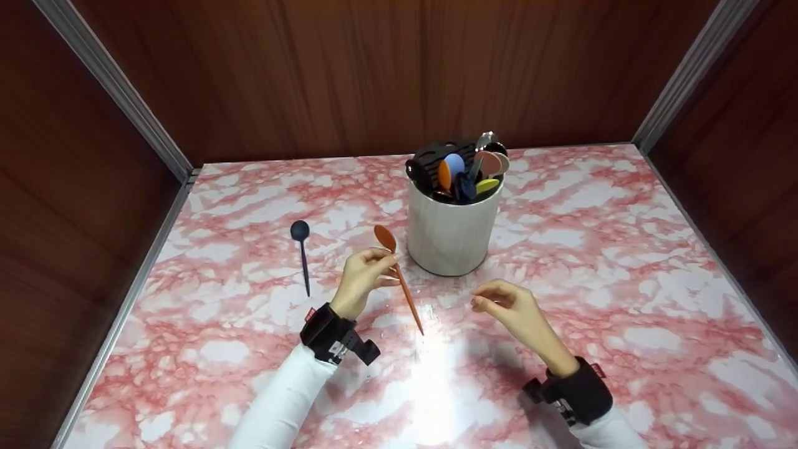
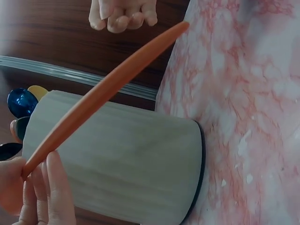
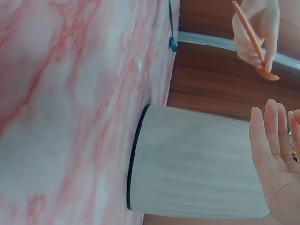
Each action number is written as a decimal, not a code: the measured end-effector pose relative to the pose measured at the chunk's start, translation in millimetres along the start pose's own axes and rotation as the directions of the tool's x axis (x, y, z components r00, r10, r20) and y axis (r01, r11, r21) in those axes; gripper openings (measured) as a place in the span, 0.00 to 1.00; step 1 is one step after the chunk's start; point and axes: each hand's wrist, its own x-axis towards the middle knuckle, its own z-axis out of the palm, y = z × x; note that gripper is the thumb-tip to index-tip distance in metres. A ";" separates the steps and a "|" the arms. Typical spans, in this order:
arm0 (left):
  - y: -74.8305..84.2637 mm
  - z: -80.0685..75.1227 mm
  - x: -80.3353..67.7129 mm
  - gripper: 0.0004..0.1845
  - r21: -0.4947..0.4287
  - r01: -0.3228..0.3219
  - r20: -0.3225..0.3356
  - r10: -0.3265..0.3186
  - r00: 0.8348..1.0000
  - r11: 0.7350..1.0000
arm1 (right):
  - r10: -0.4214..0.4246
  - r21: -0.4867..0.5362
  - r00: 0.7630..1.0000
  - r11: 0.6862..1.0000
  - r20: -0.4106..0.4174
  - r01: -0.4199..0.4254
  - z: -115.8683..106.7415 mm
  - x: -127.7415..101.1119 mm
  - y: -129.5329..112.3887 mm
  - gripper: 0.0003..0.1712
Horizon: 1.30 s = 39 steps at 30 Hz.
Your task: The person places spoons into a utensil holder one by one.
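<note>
An orange spoon (image 1: 409,299) is pinched just below its bowl by the left hand (image 1: 365,277), its handle slanting down toward the front. In the left wrist view the spoon's handle (image 2: 101,93) crosses in front of a pale ribbed utensil holder (image 2: 122,154). The right hand (image 1: 508,305) is held to the right of the spoon, fingers loosely bent and nothing in them. Close behind both hands stands the holder (image 1: 452,237), filled with several spoons and other utensils of mixed colours. In the right wrist view the right hand's fingers (image 3: 262,140) overlap the holder.
A dark blue spoon (image 1: 300,249) lies on the table left of the left hand, bowl away from the person. The pink and white marbled tabletop (image 1: 623,262) is bordered by brown wood-look panels (image 1: 374,75) at the back and sides.
</note>
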 end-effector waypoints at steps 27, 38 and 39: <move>-5.7 39.5 -18.5 0.05 -0.005 -0.050 0.060 0.050 0.997 0.999 | 0.000 -0.138 0.980 0.990 0.198 0.028 25.2 18.3 -8.8 0.16; -8.9 45.1 -22.9 0.05 0.004 -0.099 0.074 0.099 0.992 0.995 | 0.003 -0.079 0.972 0.997 0.237 0.016 27.3 19.3 -7.0 0.16; -8.8 45.6 -23.5 0.05 0.003 -0.100 0.075 0.099 0.992 0.995 | 0.004 -0.070 0.971 0.997 0.240 0.013 27.6 19.8 -7.0 0.16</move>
